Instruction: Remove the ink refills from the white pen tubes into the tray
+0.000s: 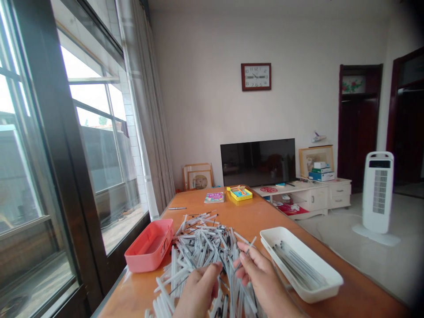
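A big heap of white pen barrels and thin black refills covers the near part of the orange wooden table. My left hand is at the heap's front, its fingers curled around a thin black refill and a barrel. My right hand is beside it, fingers pinched on a pen part that sticks up and to the right. A white rectangular tray with several assembled pens lying in it sits just right of my right hand. A pink plastic box stands left of the heap.
Farther along the table lie a single pen, a colourful book and a yellow box. A large window runs along the left. Beyond the table stand a TV on a white cabinet and a white tower heater.
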A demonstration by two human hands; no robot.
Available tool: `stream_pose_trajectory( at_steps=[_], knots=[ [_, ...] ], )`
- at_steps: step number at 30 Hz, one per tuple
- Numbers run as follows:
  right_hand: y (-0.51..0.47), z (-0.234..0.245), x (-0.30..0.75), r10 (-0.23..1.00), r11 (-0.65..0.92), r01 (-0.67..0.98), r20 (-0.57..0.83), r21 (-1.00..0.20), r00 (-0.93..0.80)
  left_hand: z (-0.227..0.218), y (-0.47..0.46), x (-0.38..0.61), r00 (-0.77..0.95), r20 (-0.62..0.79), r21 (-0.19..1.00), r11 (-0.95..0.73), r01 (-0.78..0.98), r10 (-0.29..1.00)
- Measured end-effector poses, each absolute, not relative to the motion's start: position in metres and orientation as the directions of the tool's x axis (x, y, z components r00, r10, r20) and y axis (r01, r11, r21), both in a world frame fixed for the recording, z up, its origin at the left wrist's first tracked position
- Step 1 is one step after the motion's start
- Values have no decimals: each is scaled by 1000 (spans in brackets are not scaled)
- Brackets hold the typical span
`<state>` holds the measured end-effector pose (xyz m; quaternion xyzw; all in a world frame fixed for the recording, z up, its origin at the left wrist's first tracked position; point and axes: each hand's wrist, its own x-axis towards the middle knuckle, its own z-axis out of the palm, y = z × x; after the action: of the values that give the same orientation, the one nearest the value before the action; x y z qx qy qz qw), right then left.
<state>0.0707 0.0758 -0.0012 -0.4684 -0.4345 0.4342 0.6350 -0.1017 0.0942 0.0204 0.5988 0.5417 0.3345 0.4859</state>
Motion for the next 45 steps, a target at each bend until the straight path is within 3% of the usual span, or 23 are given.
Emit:
stream_pose_trajectory(
  at_steps=[12, 33, 45],
  knots=[
    [64, 18, 93, 961, 201, -296, 129, -934, 246, 11, 88, -95, 246, -251, 962, 211, 175, 936],
    [57, 23, 82, 968, 212, 1, 210, -977, 135, 10, 79, -95, 390, -241, 959, 157, 235, 889],
    [55, 25, 84, 982, 118, -36, 111, -992, 154, 10, 75, -99, 522, -202, 979, 157, 129, 829]
  ],
)
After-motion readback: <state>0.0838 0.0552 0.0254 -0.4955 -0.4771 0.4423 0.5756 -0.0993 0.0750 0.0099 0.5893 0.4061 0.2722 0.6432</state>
